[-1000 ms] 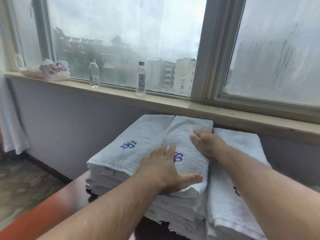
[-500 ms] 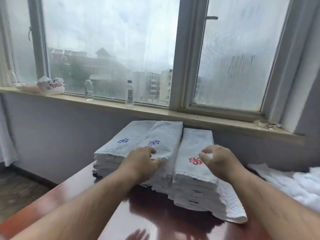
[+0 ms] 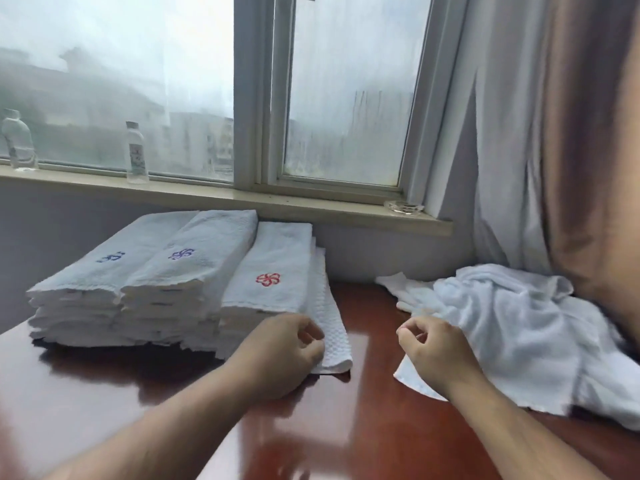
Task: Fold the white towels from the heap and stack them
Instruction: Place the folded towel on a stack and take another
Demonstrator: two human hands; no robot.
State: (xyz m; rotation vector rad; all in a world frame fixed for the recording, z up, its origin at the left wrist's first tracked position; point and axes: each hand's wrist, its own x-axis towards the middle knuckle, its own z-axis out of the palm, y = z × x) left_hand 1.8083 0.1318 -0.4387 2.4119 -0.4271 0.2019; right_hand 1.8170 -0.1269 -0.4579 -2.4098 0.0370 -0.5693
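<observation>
1. The left hand (image 3: 287,351) is low over the surface (image 3: 363,427) with its fingers curled. Its knuckles lie against a loose towel (image 3: 327,327) that droops from the stack beside it down to the surface. Whether the fingers pinch that cloth or only touch it cannot be told.
2. The right hand (image 3: 436,355) is to the right of the left hand and apart from it, with bare surface between them. Its fingers are loosely curled, thumb close to forefinger, with nothing held between them. It sits above the near corner of the heap.
3. The heap (image 3: 519,323) of crumpled white towels lies on the surface to the right of and beyond the right hand. It reaches back to the curtain (image 3: 554,150).
4. Three stacks (image 3: 166,289) of folded towels stand side by side beyond and to the left of the left hand, touching one another. The top towel of the stack nearest that hand bears a red mark, the middle one a purple mark, and the farthest a blue mark.
5. A sill (image 3: 207,197) runs beyond both hands. Two bottles (image 3: 136,152) stand on it far to the left of the left hand. A glass dish (image 3: 403,206) sits on it beyond the right hand.
</observation>
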